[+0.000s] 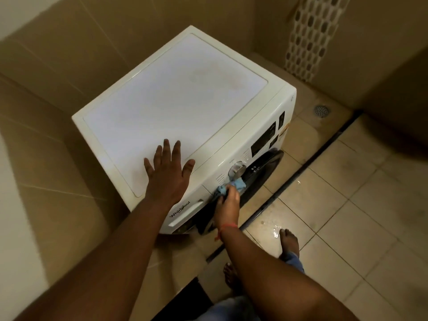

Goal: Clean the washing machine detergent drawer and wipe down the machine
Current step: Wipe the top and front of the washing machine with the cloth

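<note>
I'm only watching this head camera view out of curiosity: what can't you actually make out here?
- Detergent drawer: closed, its inside hidden behind its front.
- Door: seen edge-on, partly covered by the right hand gripping the blue cloth.
- Control panel lettering: too small and slanted.
- Machine top under the flat left hand: covered.

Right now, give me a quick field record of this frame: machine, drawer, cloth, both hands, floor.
machine: white front-loading washing machine set in a tiled corner
drawer: detergent drawer at front left, looks closed
cloth: blue cloth pressed on the control panel just below the dial
left hand: left hand flat on the machine's top, fingers spread
right hand: right hand grips the cloth against the front panel
floor: tiled floor, small wet patches near the person's bare foot
</note>
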A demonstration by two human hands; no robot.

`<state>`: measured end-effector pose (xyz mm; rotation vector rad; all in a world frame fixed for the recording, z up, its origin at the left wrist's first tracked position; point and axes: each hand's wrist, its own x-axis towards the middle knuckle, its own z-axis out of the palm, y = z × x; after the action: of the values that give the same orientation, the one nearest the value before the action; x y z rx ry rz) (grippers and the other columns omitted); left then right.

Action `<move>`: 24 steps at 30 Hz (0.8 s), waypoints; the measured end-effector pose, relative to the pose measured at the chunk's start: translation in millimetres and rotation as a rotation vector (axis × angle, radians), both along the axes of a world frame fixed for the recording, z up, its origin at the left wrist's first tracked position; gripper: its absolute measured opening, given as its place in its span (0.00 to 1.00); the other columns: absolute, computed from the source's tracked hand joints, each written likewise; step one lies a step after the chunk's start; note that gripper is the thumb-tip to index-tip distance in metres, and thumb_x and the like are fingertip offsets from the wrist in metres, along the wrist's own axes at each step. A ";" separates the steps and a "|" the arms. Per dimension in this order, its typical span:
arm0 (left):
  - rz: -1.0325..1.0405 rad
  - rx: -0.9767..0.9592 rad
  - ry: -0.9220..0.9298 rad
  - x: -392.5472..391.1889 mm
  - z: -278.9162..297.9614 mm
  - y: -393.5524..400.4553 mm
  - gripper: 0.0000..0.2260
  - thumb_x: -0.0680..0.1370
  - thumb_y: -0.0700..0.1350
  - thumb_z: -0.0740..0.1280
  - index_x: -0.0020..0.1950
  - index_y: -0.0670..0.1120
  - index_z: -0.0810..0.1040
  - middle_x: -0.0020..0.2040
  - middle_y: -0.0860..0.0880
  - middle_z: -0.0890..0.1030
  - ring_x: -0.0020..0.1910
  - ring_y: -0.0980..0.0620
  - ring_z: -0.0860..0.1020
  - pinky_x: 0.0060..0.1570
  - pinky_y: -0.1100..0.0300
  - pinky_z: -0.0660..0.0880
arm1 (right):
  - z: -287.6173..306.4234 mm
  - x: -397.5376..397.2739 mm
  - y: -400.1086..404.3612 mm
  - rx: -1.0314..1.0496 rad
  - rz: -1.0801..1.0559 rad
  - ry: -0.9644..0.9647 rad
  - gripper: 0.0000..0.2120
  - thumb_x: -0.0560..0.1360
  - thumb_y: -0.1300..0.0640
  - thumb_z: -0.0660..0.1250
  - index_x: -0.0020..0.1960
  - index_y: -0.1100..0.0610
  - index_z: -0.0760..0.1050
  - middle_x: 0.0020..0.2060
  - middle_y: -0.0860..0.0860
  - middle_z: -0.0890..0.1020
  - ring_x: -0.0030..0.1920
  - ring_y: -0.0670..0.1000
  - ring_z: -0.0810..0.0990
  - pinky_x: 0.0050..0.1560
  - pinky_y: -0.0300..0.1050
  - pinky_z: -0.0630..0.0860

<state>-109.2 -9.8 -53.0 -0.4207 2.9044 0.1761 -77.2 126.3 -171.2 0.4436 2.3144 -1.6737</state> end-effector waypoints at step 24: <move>0.061 0.047 0.078 1.4 17.5 -7.7 0.38 0.75 0.66 0.38 0.81 0.49 0.50 0.82 0.43 0.47 0.80 0.42 0.48 0.74 0.35 0.46 | 35.8 -80.9 70.7 -0.304 -0.578 -0.327 0.04 0.80 0.60 0.63 0.50 0.52 0.75 0.45 0.49 0.81 0.43 0.49 0.81 0.44 0.46 0.80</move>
<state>-107.8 -17.5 -35.5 -0.5056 2.9591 0.2755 -158.1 197.0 -135.4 1.2972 1.7499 -1.9629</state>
